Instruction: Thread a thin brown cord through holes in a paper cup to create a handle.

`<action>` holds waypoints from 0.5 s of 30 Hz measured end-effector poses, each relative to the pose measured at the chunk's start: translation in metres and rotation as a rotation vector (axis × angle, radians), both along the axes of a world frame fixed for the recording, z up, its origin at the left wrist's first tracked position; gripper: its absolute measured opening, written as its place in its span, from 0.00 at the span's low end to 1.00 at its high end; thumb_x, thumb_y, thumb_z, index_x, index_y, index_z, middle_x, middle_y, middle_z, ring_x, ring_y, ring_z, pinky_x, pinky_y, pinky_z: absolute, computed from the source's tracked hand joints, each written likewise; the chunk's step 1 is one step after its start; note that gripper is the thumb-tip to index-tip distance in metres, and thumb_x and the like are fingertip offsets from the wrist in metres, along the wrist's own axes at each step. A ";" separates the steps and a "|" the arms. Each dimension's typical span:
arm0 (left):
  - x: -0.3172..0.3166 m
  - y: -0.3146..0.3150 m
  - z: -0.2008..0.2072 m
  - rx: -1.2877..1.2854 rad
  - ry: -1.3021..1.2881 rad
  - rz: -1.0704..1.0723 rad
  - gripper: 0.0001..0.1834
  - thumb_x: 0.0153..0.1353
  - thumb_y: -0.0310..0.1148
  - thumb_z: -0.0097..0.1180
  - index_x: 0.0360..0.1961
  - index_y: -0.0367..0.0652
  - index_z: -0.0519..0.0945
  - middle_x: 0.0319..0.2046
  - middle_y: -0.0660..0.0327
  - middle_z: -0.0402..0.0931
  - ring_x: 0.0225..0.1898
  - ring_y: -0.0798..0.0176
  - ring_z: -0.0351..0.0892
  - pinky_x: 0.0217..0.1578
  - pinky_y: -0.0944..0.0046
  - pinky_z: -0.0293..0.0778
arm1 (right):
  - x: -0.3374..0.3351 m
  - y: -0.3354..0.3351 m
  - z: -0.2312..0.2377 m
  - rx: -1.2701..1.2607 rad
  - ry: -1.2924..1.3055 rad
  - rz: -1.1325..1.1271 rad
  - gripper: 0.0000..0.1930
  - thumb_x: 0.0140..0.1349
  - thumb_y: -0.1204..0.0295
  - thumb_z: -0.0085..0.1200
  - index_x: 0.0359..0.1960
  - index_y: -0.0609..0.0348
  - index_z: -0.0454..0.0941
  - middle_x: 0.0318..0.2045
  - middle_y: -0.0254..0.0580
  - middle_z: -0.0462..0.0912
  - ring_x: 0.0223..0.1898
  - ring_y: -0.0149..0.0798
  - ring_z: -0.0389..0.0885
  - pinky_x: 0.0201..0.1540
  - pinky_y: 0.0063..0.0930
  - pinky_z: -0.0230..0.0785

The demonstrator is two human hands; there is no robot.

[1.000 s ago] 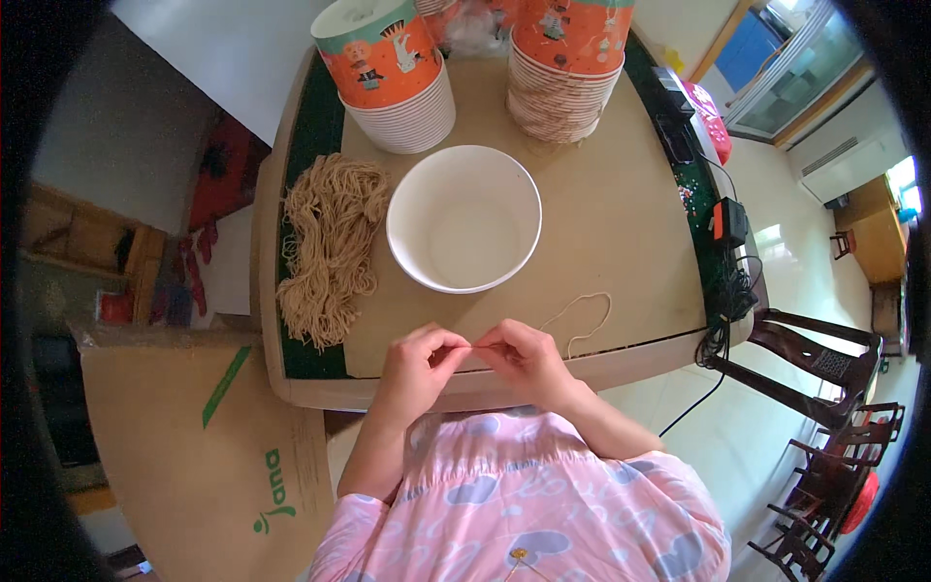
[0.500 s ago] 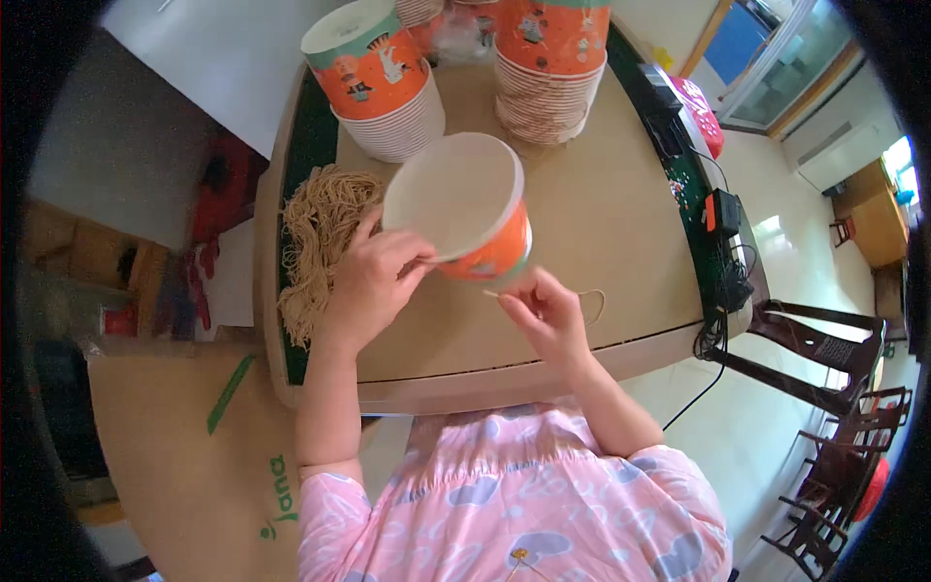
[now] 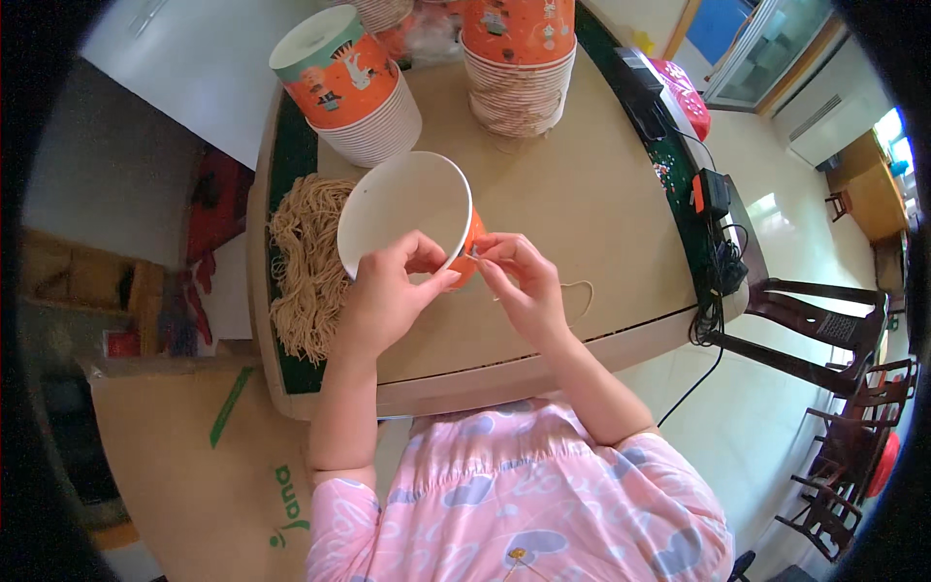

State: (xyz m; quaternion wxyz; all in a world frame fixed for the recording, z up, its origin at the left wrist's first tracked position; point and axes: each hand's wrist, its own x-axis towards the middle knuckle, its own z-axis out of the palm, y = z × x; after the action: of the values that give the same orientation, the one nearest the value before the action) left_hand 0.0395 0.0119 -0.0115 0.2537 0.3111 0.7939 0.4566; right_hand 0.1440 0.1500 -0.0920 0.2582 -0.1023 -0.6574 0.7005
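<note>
A white paper bucket (image 3: 402,209) with an orange printed outside is tipped over the table, its mouth facing up and toward the left. My left hand (image 3: 393,296) grips the near rim, fingers inside and thumb at the edge. Close against the orange side, my right hand (image 3: 524,286) pinches the end of a thin beige cord (image 3: 586,287), whose loose length curves out to the right over the tabletop. Beside my left wrist lies a tangled bundle of beige cords (image 3: 310,262). The bucket's underside is mostly hidden.
Two stacks of nested orange buckets (image 3: 373,116) (image 3: 519,78) stand at the back of the table (image 3: 601,194). Black adapters and cables (image 3: 722,262) run along its right edge. A dark chair (image 3: 815,315) is to the right; a cardboard box (image 3: 184,466) stands at the lower left.
The bucket has shifted left and slightly lower in view. My right hand has risen with the cord end to the bucket's side, closer to my left hand.
</note>
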 end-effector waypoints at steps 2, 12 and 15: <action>-0.001 0.005 -0.005 -0.005 0.036 -0.052 0.08 0.53 0.21 0.62 0.34 0.34 0.77 0.32 0.61 0.80 0.37 0.69 0.79 0.42 0.67 0.76 | -0.003 0.001 -0.004 -0.024 0.003 -0.029 0.03 0.61 0.79 0.53 0.35 0.66 0.76 0.47 0.43 0.76 0.46 0.31 0.76 0.51 0.26 0.71; -0.018 0.040 -0.027 0.017 -0.039 -0.019 0.06 0.53 0.22 0.59 0.33 0.32 0.80 0.30 0.58 0.81 0.34 0.68 0.81 0.37 0.68 0.79 | -0.025 0.014 -0.027 -0.167 0.078 -0.123 0.04 0.62 0.79 0.54 0.36 0.68 0.78 0.46 0.42 0.76 0.43 0.30 0.78 0.47 0.22 0.73; -0.020 0.044 -0.031 0.038 -0.043 -0.004 0.07 0.53 0.22 0.60 0.34 0.31 0.80 0.30 0.58 0.82 0.34 0.68 0.81 0.37 0.68 0.79 | -0.027 0.015 -0.026 -0.179 0.083 -0.126 0.04 0.61 0.80 0.54 0.36 0.67 0.79 0.45 0.42 0.76 0.42 0.30 0.78 0.46 0.22 0.73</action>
State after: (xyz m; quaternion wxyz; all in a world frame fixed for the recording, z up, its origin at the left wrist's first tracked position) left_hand 0.0192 0.0561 -0.0421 0.2656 0.3075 0.7789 0.4776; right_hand 0.1172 0.1645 -0.1179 0.3187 -0.1371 -0.5732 0.7423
